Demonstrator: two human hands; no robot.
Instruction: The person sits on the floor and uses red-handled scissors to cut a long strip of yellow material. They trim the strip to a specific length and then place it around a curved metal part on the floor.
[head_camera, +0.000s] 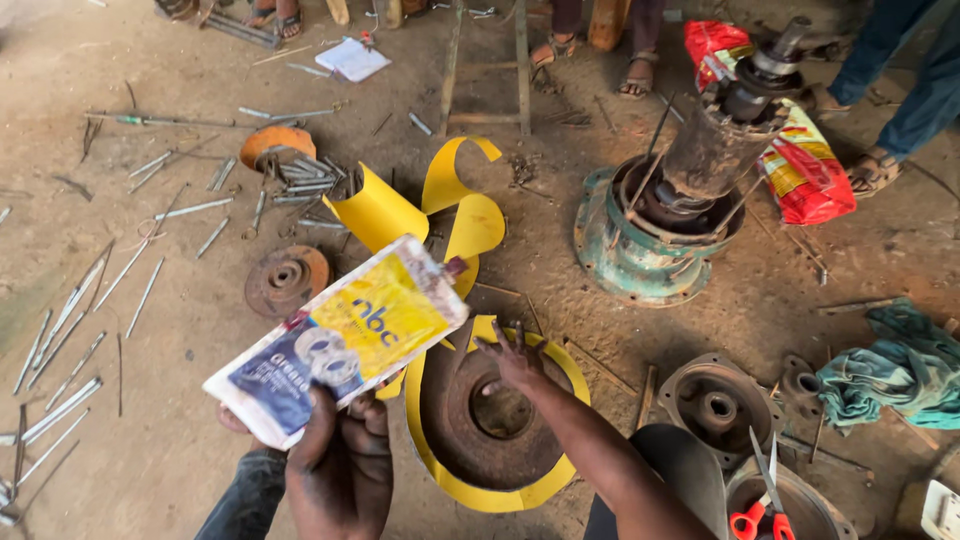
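left hand (340, 455) up in front of the camera, clenched around the lower end of a grease pouch (340, 338), yellow and dark blue, held slantwise above the dirt floor (170, 300). torn top corner of the pouch pointing up and right, just over the yellow sheet-metal strip (460, 215). right hand (510, 360) reaching down, fingers spread and released, fingertips resting on a rusty round disc (490, 415) with a hole in the middle. disc lying on a yellow ring-shaped plate (560, 470), directly below and right of the pouch.

beyond, a big green-based pump housing (640, 240) standing on the ground with a rusty shaft assembly (725, 125) leaning out of it. red and yellow bag (805, 170) just behind that. to the left, a smaller rusty flange (287, 280), an orange disc (275, 145) and long bolts and rods (75, 320) scattered over the dirt. lower right, another round rusty casting (715, 405), a teal rag (895, 370), and red-handled scissors (765, 505) lying on a dark round part. sandalled feet (870, 170) of other people along the top edge, well apart from the hands.
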